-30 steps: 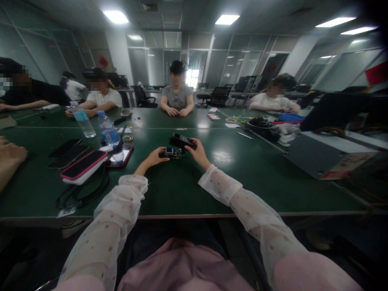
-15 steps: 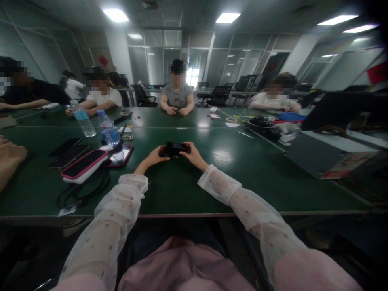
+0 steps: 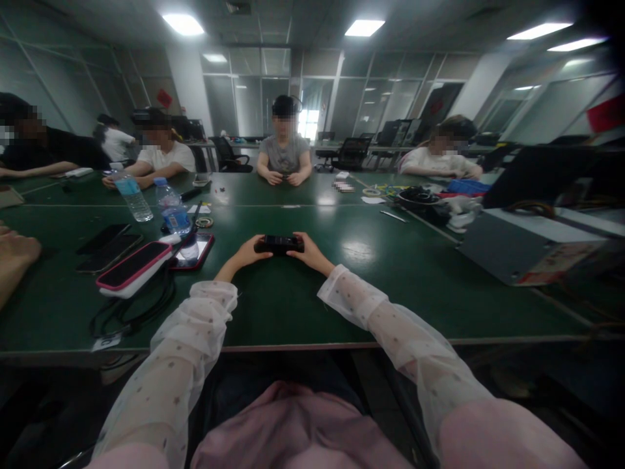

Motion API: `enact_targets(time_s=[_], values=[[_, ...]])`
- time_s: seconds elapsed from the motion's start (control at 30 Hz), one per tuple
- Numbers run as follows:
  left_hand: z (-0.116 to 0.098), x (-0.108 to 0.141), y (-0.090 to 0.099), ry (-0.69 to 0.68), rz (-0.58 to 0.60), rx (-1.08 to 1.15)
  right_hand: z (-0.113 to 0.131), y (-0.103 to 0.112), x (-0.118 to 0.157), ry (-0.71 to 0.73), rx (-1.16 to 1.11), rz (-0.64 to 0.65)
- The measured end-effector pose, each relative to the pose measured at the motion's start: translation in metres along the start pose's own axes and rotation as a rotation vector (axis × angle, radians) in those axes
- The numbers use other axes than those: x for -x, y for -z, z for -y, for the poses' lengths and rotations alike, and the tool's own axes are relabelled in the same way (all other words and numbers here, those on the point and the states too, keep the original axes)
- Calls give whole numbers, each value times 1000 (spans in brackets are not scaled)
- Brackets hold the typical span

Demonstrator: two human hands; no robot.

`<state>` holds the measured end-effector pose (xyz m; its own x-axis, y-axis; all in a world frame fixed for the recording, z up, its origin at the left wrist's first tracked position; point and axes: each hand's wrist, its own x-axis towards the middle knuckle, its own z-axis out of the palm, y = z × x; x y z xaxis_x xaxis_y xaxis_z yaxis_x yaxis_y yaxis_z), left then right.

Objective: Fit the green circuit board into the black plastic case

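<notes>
A small black device (image 3: 280,244) is held level just over the green table (image 3: 293,306), in front of me. My left hand (image 3: 248,253) grips its left end, thumb along the near side. Around the right end, the fingers and thumb of my right hand (image 3: 308,251) are closed. What the device is exactly is too dark to tell. Sheer white sleeves with small dark marks cover both my forearms.
To the left lie a red-edged phone on a white case (image 3: 134,268), dark phones (image 3: 110,251), a tablet (image 3: 194,251), cables and two water bottles (image 3: 173,208). A grey metal box (image 3: 522,247) stands right. Several people sit around; another person's hand (image 3: 17,254) rests at far left.
The black device has tilted a little between my hands and now looks flatter, its top face less raised. My fingers have shifted slightly with it. The whole view has moved slightly.
</notes>
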<state>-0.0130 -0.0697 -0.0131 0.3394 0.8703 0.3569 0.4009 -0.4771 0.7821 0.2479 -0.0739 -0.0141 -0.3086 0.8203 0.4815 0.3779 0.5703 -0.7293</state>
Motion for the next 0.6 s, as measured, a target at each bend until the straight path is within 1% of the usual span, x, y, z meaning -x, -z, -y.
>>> enact_targets(time_s=[0.2, 0.37, 0.6], values=[[4, -1, -1, 5, -13, -43, 6, 1, 1, 5, -6, 24], [1, 0, 0, 5, -10, -36, 12, 3, 3, -10, -10, 54], [-1, 0, -1, 2, -3, 6, 7, 2, 1, 17, -15, 60]])
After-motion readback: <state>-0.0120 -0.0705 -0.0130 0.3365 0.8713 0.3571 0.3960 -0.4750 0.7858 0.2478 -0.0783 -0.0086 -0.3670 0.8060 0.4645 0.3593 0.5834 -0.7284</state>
